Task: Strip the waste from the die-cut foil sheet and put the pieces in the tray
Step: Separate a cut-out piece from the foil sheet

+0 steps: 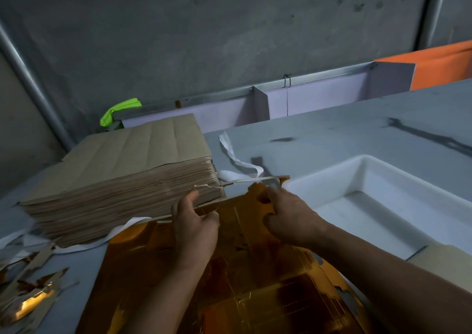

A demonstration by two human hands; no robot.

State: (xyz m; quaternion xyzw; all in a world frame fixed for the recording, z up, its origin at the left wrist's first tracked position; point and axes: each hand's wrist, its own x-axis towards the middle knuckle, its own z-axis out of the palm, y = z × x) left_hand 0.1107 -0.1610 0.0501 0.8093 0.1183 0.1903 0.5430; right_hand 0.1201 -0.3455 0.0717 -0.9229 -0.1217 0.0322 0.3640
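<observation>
A gold die-cut foil sheet [237, 270] lies on the grey table in front of me, its far edge partly torn away. My left hand [194, 221] pinches the sheet's far edge near the cardboard stack. My right hand [288, 216] grips the sheet's upper right part with curled fingers. A thin waste strip [240, 182] runs between the two hands, half detached and ragged at its left end. The white tray [370, 193] stands just right of my right hand, with bare floor showing.
A thick stack of brown board sheets [122, 173] sits at the left, tied with white strapping [237, 160]. Torn foil scraps [28, 295] lie at the lower left. A beige sheet [444, 259] lies by the tray's near corner. A partitioned rail [281, 99] backs the table.
</observation>
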